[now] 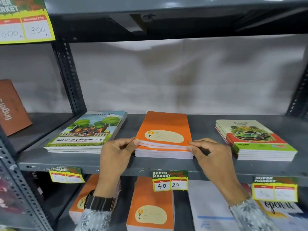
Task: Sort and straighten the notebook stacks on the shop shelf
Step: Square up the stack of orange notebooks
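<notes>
A stack of orange notebooks (164,129) lies in the middle of the grey metal shelf (116,164). My left hand (116,154) pinches the front left corner of the stack's upper notebooks. My right hand (211,155) pinches the front right corner in the same way. The top few notebooks are lifted slightly off the lower ones. To the left lies a flat stack with a tree picture cover (88,130). On the right sits a stack with a green car cover (253,137).
Price tags (170,180) hang from the shelf's front edge. The shelf below holds more orange notebooks (150,205) and white ones (210,205). A brown book (13,107) leans in the bay to the left. Perforated uprights (70,77) frame the bay.
</notes>
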Demonstrator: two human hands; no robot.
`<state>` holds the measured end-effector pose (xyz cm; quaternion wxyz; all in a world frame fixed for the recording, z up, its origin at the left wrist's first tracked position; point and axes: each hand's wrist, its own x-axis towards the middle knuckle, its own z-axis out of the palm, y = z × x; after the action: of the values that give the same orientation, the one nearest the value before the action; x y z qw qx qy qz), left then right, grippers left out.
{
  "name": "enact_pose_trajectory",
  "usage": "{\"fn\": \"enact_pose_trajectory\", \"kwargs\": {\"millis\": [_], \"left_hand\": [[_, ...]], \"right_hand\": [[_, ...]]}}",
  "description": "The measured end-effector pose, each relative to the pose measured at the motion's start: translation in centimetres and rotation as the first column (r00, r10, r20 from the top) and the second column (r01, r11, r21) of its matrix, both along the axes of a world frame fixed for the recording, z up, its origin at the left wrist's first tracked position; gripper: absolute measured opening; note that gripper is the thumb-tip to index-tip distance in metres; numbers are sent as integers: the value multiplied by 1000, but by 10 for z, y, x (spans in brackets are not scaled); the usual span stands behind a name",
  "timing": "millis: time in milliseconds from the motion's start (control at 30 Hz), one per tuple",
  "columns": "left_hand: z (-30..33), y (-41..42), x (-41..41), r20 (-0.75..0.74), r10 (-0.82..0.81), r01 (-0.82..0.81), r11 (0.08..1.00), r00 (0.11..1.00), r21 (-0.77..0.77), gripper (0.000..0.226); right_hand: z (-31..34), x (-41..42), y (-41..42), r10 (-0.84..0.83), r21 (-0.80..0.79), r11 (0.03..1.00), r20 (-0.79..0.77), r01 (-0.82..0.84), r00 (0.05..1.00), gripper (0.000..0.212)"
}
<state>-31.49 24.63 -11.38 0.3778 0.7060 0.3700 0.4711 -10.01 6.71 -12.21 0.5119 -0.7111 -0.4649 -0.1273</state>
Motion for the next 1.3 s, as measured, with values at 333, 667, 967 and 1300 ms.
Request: {"fn": "enact_pose_trajectory", "kwargs": {"millis": [333, 667, 967, 1300], "left_hand": [[-5, -4, -6, -5, -23, 24, 993, 1000, 112, 15], [-5, -5, -7, -34, -5, 9, 992, 999, 122, 17], [-3, -12, -7, 12, -7, 5, 991, 1000, 133, 38], [-6, -11, -7, -28, -33, 37, 985, 999, 171, 34]], "right_hand": [[-4, 2, -3, -11, 46, 999, 10, 10, 1000, 14], [-4, 2, -5, 8, 48, 999, -5, -8, 1000, 13], [-3, 2, -5, 17, 22, 1000, -6, -16, 1000, 23], [-2, 5, -4, 17, -21, 1000, -11, -17, 1000, 20]]}}
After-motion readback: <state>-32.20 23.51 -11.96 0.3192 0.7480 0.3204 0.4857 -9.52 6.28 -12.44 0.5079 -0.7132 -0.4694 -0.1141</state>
